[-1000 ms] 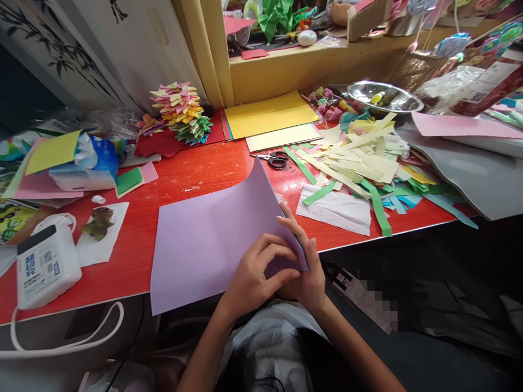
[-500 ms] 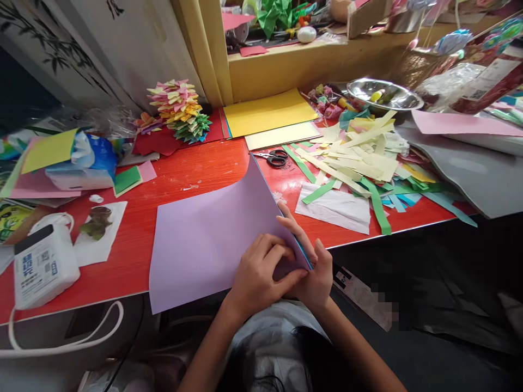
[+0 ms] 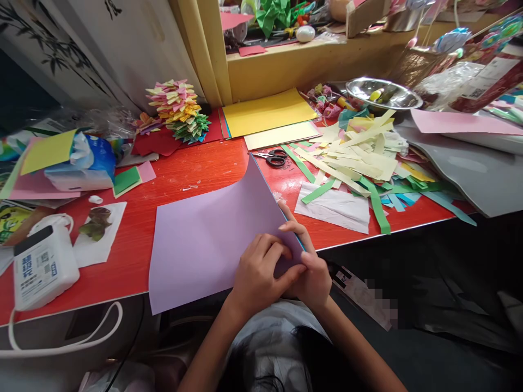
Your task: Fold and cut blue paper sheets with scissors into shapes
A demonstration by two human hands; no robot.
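Note:
A large lilac sheet of paper (image 3: 200, 234) lies partly on the red table, its near left corner hanging past the front edge and its right side curled upward. A thin blue edge shows along its right side, so at least one more sheet is under it. My left hand (image 3: 259, 267) is on top near the close right corner, thumb and bent fingers pressed on the paper. My right hand (image 3: 314, 275) grips the right edge, thumb on the front and fingers behind. Black-handled scissors (image 3: 276, 158) lie just beyond the sheet's far corner.
Cut paper strips (image 3: 359, 158) are heaped at the right beside a white tissue (image 3: 337, 209). Yellow sheets (image 3: 269, 111) lie at the back, near a folded-paper model (image 3: 180, 111) and a metal bowl (image 3: 384, 93). A white box-like device (image 3: 47, 269) with a cable sits at the left.
My right thumb has come down from a raised position onto the paper's edge, and the right hand has closed on it. My left hand has shifted slightly left.

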